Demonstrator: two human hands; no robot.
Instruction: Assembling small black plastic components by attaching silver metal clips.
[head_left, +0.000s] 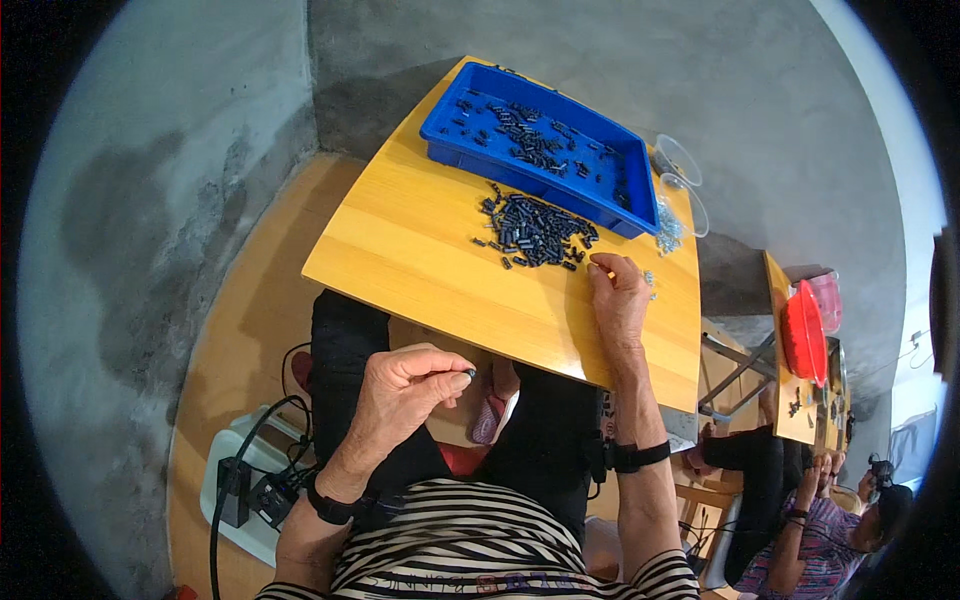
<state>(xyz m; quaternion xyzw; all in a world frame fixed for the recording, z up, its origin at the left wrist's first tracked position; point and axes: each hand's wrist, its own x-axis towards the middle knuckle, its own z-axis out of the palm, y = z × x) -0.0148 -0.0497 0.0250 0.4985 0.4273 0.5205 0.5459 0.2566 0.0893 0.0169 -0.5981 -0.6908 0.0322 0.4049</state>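
Clearly, the left hand (402,393) pinches a small, dark piece (471,373), grip unclear in the right hand (621,300).

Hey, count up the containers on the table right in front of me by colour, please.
Blue tray: 1
Clear tubs: 2
Total: 3

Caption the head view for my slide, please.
Left hand pinching a small dark piece, right hand beside a pile of dark pieces near a blue tray.
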